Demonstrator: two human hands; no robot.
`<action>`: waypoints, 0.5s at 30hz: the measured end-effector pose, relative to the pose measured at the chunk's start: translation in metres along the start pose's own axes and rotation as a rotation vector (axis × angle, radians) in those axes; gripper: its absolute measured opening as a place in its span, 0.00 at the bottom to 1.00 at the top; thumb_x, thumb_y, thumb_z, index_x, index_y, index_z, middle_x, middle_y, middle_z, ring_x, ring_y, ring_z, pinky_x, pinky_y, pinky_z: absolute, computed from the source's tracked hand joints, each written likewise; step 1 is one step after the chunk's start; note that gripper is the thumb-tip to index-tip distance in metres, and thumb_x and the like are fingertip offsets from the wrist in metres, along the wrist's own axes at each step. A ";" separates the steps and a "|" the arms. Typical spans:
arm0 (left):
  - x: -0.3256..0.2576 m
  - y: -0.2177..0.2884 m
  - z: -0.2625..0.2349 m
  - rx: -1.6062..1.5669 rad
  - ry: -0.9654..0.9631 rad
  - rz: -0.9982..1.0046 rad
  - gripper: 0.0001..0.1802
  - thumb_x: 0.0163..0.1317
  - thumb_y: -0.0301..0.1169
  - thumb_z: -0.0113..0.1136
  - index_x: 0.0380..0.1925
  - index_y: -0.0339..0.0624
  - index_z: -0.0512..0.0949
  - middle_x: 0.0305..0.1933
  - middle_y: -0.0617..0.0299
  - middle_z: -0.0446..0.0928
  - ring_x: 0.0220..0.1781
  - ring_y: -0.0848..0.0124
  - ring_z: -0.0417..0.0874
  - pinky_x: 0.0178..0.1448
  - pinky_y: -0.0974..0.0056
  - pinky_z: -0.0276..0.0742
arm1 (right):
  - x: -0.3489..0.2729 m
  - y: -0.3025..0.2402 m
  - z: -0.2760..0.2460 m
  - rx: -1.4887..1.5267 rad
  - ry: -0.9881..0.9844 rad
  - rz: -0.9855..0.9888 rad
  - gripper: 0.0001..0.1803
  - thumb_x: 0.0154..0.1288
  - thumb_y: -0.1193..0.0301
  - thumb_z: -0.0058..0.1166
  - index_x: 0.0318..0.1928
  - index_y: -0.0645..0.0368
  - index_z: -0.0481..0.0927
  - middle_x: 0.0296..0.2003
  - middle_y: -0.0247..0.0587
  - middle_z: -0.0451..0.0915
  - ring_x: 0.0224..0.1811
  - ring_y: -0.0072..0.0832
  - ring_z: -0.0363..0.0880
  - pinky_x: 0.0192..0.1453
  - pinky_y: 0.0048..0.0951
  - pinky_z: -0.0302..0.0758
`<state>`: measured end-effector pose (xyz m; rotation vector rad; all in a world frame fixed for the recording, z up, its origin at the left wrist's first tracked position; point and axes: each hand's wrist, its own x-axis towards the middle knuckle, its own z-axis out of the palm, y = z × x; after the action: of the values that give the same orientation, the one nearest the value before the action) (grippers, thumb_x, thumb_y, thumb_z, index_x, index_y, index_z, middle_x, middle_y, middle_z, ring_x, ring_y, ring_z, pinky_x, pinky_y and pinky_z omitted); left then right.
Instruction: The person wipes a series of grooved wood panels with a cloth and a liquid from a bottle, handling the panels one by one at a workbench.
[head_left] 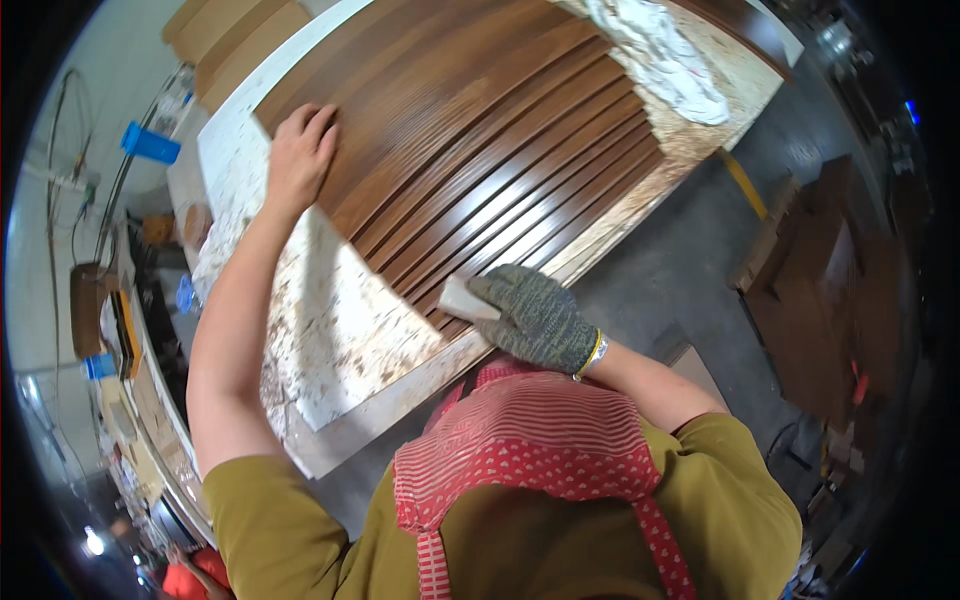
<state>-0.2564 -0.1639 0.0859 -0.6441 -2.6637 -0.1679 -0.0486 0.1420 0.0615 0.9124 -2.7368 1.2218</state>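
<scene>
Red striped apron (520,440) over olive shirt, nearest the lens. Right hand (535,315), in a grey knit glove, fingers closed on a pale sanding block (462,298) pressed to the near ends of the brown wooden strips (490,150). Left hand (298,155), bare, fingers spread flat on the far-left end of the strips, gripping nothing. Strips lie side by side on a stained white worktable (330,330); white rag (665,55) far right. Progress, judged: surfaces look evenly brown; what remains undone cannot be told.
</scene>
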 end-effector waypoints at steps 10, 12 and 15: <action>-0.038 -0.008 -0.046 -0.251 -0.297 0.062 0.19 0.64 0.30 0.47 0.55 0.45 0.72 0.63 0.60 0.68 0.59 0.60 0.73 0.64 0.61 0.67 | 0.056 -0.066 0.099 0.779 -0.397 0.309 0.24 0.67 0.60 0.50 0.57 0.64 0.71 0.43 0.42 0.78 0.41 0.24 0.77 0.46 0.26 0.75; -0.047 -0.003 -0.050 -0.404 -0.243 -0.006 0.19 0.54 0.26 0.49 0.47 0.42 0.77 0.52 0.58 0.76 0.54 0.56 0.75 0.56 0.57 0.72 | 0.087 -0.081 0.123 0.534 -0.381 -0.062 0.24 0.70 0.59 0.46 0.58 0.63 0.70 0.45 0.42 0.78 0.40 0.25 0.77 0.45 0.27 0.76; -0.066 0.008 -0.013 -0.352 0.224 -0.080 0.10 0.49 0.25 0.52 0.31 0.43 0.80 0.38 0.56 0.78 0.45 0.55 0.78 0.48 0.54 0.75 | 0.129 -0.093 0.167 0.681 -0.710 0.141 0.20 0.69 0.61 0.45 0.56 0.59 0.69 0.50 0.47 0.75 0.51 0.29 0.74 0.54 0.32 0.72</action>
<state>-0.1936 -0.1866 0.0716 -0.5832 -2.4612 -0.7009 -0.0708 -0.0862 0.0390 1.4554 -2.9071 2.3264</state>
